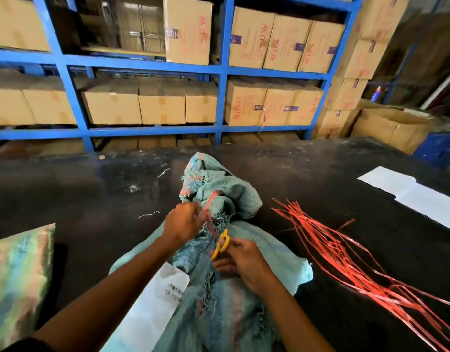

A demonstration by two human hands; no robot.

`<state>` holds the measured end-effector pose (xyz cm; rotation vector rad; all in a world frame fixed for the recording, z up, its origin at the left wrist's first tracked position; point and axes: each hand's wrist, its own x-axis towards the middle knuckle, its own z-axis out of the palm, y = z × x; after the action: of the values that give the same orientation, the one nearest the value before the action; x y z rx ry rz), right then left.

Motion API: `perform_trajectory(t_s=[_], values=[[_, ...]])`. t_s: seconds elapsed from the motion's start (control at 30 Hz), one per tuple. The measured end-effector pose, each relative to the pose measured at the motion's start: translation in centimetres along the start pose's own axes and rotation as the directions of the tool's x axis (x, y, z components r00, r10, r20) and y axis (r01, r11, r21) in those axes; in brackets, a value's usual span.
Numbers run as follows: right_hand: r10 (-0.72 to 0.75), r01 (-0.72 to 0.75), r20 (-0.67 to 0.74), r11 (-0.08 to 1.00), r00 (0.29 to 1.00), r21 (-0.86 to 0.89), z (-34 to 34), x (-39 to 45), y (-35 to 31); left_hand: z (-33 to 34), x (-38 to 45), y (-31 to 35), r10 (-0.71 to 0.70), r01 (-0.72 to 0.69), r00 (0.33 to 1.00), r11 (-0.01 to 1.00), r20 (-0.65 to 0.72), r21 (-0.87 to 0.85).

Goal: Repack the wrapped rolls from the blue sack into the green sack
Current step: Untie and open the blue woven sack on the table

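At the far left a green sack (pixel 18 283) lies on the dark table (pixel 91 199). Mid-table the left hand (pixel 183 222) pinches a red string (pixel 209 201) at the blue sack (pixel 218 301) neck; just right, the right hand (pixel 240 257) grips yellow scissors (pixel 221 246). Red strips (pixel 345 255) lie further right.

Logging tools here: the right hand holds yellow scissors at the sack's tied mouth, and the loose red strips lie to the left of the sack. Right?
Not quite: the head view shows the red strips to the right of the sack. The right hand does hold yellow scissors.
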<state>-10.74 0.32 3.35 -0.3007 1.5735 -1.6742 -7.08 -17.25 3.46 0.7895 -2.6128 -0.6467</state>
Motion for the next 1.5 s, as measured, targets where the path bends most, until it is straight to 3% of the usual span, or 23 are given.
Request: perform_trajectory(t_s=[0.1,0.27,0.37,0.47,0.7,1.0,1.33,1.5], values=[[0.009,-0.008,0.038,1.000,0.999,-0.030,0.3,0.8,0.0,0.6,1.7,0.3,-0.099,0.099,0.993,0.995,0.071,0.011],[0.043,-0.044,0.112,0.999,0.993,0.013,0.1,1.6,0.2,0.1,2.3,-1.0,0.008,0.007,0.988,0.995,0.152,-0.096],[0.078,-0.078,0.160,0.997,0.984,-0.006,0.4,2.0,0.8,-0.8,2.2,-1.5,0.001,0.037,0.985,0.975,0.173,-0.221],[0.115,-0.101,0.247,0.993,0.962,-0.068,0.8,2.3,1.2,-1.6,1.9,-1.6,-0.014,0.060,0.986,0.958,0.165,-0.282],[0.077,-0.050,0.302,0.994,0.950,-0.094,1.3,2.8,1.6,-2.7,1.1,-1.2,-0.048,0.094,0.989,0.933,0.139,-0.347],[-0.009,0.034,0.260,0.996,0.966,-0.089,2.1,2.8,1.4,-2.5,-1.0,-1.5,-0.080,0.113,0.993,0.873,0.089,-0.475],[0.012,0.015,0.210,0.992,0.978,-0.128,1.7,1.5,2.2,-0.4,-4.0,-1.9,-0.090,0.099,0.995,0.879,0.041,-0.467],[0.087,-0.023,0.278,0.975,0.957,-0.223,-1.5,-1.7,0.3,0.8,-4.1,-1.0,-0.054,0.055,0.998,0.931,0.012,-0.361]])
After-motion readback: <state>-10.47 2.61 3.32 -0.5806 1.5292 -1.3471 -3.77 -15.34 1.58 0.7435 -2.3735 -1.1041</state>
